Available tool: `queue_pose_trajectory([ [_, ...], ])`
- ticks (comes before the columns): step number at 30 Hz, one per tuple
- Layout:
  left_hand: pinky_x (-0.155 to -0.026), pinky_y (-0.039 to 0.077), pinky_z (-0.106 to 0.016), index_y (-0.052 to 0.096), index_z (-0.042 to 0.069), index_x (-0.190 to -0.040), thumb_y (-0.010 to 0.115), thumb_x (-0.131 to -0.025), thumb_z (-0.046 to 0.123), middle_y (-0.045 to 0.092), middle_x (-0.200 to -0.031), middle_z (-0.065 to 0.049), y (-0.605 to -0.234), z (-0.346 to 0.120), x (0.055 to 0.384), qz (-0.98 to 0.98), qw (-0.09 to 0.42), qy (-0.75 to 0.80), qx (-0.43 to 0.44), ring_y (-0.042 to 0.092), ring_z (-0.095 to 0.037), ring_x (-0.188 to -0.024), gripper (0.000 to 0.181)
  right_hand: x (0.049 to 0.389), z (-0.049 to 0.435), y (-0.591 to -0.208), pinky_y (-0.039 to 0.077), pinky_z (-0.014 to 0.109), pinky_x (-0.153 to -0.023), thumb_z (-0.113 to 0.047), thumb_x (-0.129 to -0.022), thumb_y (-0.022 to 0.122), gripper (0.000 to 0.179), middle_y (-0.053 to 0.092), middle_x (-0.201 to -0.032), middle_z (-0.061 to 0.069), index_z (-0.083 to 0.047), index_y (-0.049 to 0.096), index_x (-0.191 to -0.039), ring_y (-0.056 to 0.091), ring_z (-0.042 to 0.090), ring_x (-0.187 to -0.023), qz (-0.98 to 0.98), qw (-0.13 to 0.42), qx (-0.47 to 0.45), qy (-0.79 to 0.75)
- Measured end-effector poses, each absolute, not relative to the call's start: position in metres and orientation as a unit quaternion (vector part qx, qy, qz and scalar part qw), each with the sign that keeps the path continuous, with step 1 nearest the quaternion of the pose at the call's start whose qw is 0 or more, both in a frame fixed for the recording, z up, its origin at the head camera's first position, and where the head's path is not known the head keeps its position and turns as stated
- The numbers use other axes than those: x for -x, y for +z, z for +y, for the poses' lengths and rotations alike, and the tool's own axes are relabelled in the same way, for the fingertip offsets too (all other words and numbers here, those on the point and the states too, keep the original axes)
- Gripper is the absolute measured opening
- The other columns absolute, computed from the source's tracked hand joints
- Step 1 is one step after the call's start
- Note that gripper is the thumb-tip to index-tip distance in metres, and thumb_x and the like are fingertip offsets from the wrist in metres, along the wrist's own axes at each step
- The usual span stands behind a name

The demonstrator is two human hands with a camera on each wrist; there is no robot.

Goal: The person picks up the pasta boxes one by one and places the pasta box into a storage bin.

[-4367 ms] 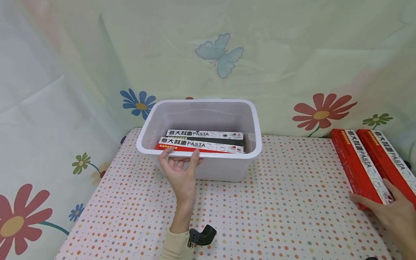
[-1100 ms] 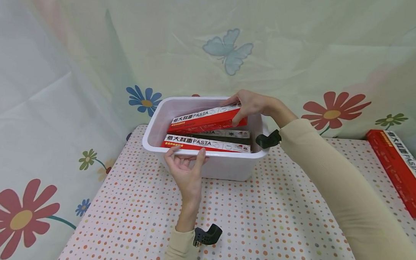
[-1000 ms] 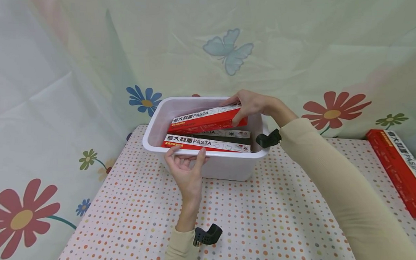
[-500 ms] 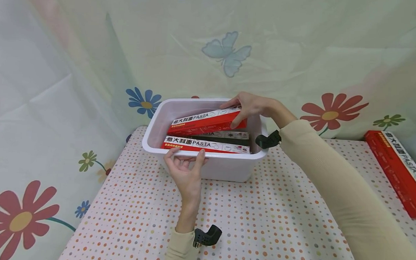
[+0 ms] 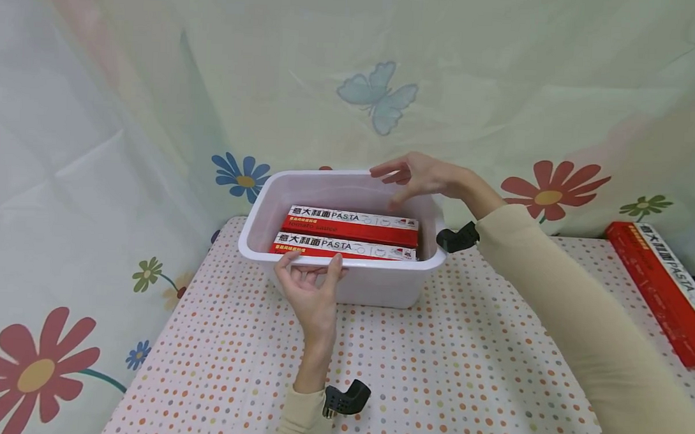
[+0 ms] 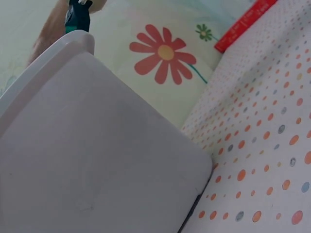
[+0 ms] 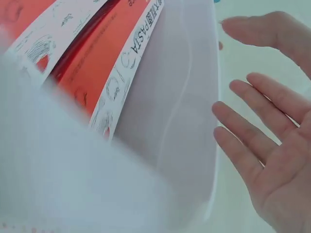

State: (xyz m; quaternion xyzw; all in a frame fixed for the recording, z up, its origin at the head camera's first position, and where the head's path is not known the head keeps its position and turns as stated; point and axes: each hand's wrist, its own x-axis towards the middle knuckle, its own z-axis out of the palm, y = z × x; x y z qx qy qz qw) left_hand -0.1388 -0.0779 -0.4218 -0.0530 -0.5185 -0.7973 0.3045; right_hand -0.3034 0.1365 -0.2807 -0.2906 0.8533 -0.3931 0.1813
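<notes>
A white plastic bin (image 5: 374, 285) stands on the table with red and white pasta boxes inside. My left hand (image 5: 310, 299) holds its front rim, fingertips and thumb at the edge. One pasta box (image 5: 349, 230) lies behind another pasta box (image 5: 346, 245), which sits against the front wall. Over the back right of the bin is my right hand (image 5: 420, 176), fingers apart and nothing in them. The right wrist view shows this right hand (image 7: 277, 150) beside the bin's rim, with both boxes down inside. In the left wrist view, the bin's outer wall (image 6: 107, 145) fills much of the frame.
Another red pasta box (image 5: 661, 292) lies on the dotted tablecloth (image 5: 463, 349) at the far right. A flowered backdrop (image 5: 471, 119) hangs behind the table. Inside the bin, a gap shows between the rear box and the back wall.
A pasta box was brought by my right hand from the right into the bin and held tilted; now it lies lower, released, over where the dark-sided box showed. My left hand stays on the rim.
</notes>
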Motion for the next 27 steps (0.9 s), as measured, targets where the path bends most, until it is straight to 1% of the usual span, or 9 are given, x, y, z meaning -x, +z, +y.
queue_pose_trajectory([
  [10, -0.082, 0.068, -0.042, 0.033, 0.006, -0.138, 0.076, -0.091, -0.005, 0.044, -0.14, -0.038, -0.425, -0.078, 0.144, -0.521, 0.314, -0.791, 0.055, 0.068, -0.025, -0.098, 0.066, 0.266, 0.202, -0.275, 0.036, 0.067, -0.121, -0.005, -0.09, 0.081, 0.072, 0.05, -0.157, 0.016, -0.005, 0.05, -0.154, 0.042, 0.039, -0.148, 0.846, 0.138, 0.315, -0.407],
  [12, -0.082, 0.067, -0.043, 0.033, 0.006, -0.138, 0.077, -0.091, -0.005, 0.044, -0.14, -0.039, -0.425, -0.077, 0.144, -0.518, 0.311, -0.795, 0.056, 0.068, -0.024, -0.097, 0.066, 0.252, 0.223, -0.276, 0.046, 0.066, -0.113, -0.009, -0.091, 0.081, 0.072, 0.05, -0.158, 0.013, -0.011, 0.05, -0.155, 0.041, 0.039, -0.149, 0.855, 0.129, 0.301, -0.403],
  [14, -0.082, 0.067, -0.044, 0.033, 0.006, -0.138, 0.077, -0.09, -0.005, 0.044, -0.14, -0.04, -0.424, -0.075, 0.146, -0.514, 0.305, -0.8, 0.056, 0.067, -0.024, -0.096, 0.066, 0.239, 0.248, -0.28, 0.054, 0.052, -0.108, -0.011, -0.093, 0.079, 0.071, 0.05, -0.159, 0.006, -0.018, 0.049, -0.157, 0.042, 0.032, -0.149, 0.862, 0.12, 0.286, -0.401],
  [16, -0.082, 0.067, -0.044, 0.033, 0.007, -0.139, 0.077, -0.09, -0.005, 0.044, -0.14, -0.04, -0.423, -0.075, 0.147, -0.512, 0.301, -0.802, 0.057, 0.067, -0.024, -0.096, 0.066, 0.228, 0.273, -0.289, 0.059, 0.036, -0.099, -0.012, -0.094, 0.078, 0.07, 0.053, -0.156, -0.006, -0.023, 0.049, -0.157, 0.049, 0.017, -0.144, 0.873, 0.104, 0.261, -0.398],
  [19, -0.083, 0.067, -0.044, 0.033, 0.007, -0.139, 0.077, -0.09, -0.005, 0.044, -0.14, -0.04, -0.423, -0.074, 0.149, -0.513, 0.3, -0.802, 0.057, 0.067, -0.024, -0.097, 0.066, 0.214, 0.314, -0.309, 0.059, 0.021, -0.089, -0.004, -0.096, 0.073, 0.069, 0.059, -0.149, -0.012, -0.02, 0.048, -0.158, 0.058, 0.003, -0.129, 0.875, 0.075, 0.257, -0.403],
  [23, -0.083, 0.067, -0.044, 0.033, 0.007, -0.139, 0.077, -0.091, -0.004, 0.043, -0.139, -0.04, -0.424, -0.073, 0.15, -0.515, 0.301, -0.801, 0.061, 0.067, -0.024, -0.097, 0.066, 0.192, 0.365, -0.342, 0.06, 0.019, -0.081, -0.003, -0.099, 0.069, 0.069, 0.056, -0.146, -0.024, -0.018, 0.042, -0.161, 0.056, -0.01, -0.12, 0.895, 0.025, 0.196, -0.401],
  [24, -0.083, 0.067, -0.044, 0.033, 0.007, -0.139, 0.077, -0.091, -0.004, 0.043, -0.139, -0.04, -0.424, -0.073, 0.15, -0.514, 0.301, -0.801, 0.062, 0.067, -0.024, -0.097, 0.066, 0.186, 0.376, -0.35, 0.063, 0.026, -0.085, -0.007, -0.1, 0.069, 0.07, 0.052, -0.148, -0.026, -0.02, 0.04, -0.162, 0.052, -0.015, -0.119, 0.904, 0.015, 0.164, -0.395],
  [26, -0.083, 0.067, -0.044, 0.033, 0.007, -0.139, 0.077, -0.091, -0.003, 0.043, -0.139, -0.04, -0.423, -0.073, 0.151, -0.514, 0.301, -0.801, 0.065, 0.067, -0.024, -0.097, 0.066, 0.175, 0.4, -0.369, 0.062, 0.022, -0.083, -0.015, -0.103, 0.066, 0.072, 0.041, -0.155, -0.029, -0.023, 0.031, -0.166, 0.044, -0.019, -0.124, 0.914, 0.003, 0.102, -0.392],
  [27, -0.083, 0.067, -0.044, 0.033, 0.007, -0.139, 0.077, -0.091, -0.003, 0.043, -0.14, -0.04, -0.423, -0.073, 0.151, -0.512, 0.301, -0.802, 0.065, 0.067, -0.024, -0.097, 0.066, 0.169, 0.411, -0.378, 0.065, 0.034, -0.089, -0.022, -0.104, 0.066, 0.074, 0.035, -0.157, -0.031, -0.028, 0.026, -0.167, 0.04, -0.018, -0.129, 0.921, 0.0, 0.067, -0.385],
])
